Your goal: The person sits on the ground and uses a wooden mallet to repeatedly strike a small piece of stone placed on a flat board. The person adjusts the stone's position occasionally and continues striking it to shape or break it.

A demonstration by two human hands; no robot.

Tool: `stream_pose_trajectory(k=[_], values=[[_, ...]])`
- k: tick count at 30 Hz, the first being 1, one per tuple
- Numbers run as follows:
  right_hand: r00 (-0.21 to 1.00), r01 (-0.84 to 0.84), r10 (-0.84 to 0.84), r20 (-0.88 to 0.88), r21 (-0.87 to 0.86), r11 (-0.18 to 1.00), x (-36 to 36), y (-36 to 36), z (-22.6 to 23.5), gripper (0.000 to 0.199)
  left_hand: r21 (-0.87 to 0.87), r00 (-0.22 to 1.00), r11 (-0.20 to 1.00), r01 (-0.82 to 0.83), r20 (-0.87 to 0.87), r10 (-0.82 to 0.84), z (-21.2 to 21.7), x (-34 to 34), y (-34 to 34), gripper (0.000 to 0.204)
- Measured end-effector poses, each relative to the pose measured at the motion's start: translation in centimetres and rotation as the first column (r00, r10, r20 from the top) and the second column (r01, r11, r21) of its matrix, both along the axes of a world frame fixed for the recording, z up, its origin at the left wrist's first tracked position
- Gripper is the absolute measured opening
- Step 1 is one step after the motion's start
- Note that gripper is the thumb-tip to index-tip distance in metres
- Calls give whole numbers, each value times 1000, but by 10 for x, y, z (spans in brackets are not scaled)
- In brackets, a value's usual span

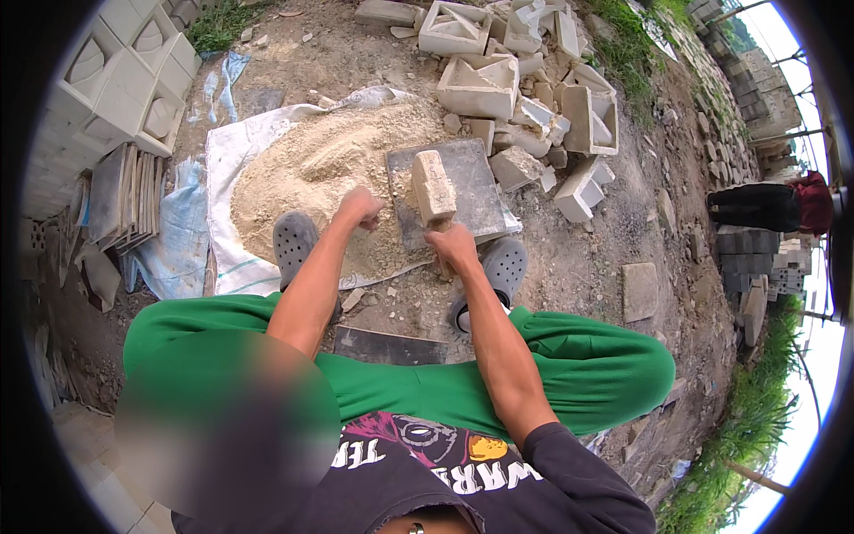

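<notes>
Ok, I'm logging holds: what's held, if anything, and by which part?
Right grip: pale, dusty, block-headed mallet, by its handle just below the head. Left grip: cannot tell if it holds anything.

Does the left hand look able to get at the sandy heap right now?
Probably yes: the left hand appears over the sandy heap, with nothing visible between them; the mallet in the right hand is off to one side.

Brown dirt ground (569,276) (green grass (752,418) at right) lies beneath bright sky (783,31).
</notes>
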State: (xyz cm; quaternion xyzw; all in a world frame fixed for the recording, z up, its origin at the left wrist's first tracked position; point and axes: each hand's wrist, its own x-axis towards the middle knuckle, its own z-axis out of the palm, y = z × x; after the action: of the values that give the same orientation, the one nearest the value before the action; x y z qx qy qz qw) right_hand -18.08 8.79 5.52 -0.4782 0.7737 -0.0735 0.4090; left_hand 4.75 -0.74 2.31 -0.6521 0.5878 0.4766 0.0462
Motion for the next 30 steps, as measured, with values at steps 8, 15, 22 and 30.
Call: stream_pose_trajectory(k=[8,15,22,30], values=[[945,257,-238,223,-60,965,-15,5,48,45,-36,958,958,-284,-50,282,-33,-71,79,68],[834,470,-395,384,-120,875,-43,-1,48,28,421,407,601,-679,-465,786,-52,-98,108,58],[803,530,-413,429,-201,823,-61,3,40,25,127,512,707,-695,-603,612,-5,-117,103,54],[817,502,-317,482,-322,803,-39,16,33,25,105,523,741,-663,-644,559,15,-100,71,46]])
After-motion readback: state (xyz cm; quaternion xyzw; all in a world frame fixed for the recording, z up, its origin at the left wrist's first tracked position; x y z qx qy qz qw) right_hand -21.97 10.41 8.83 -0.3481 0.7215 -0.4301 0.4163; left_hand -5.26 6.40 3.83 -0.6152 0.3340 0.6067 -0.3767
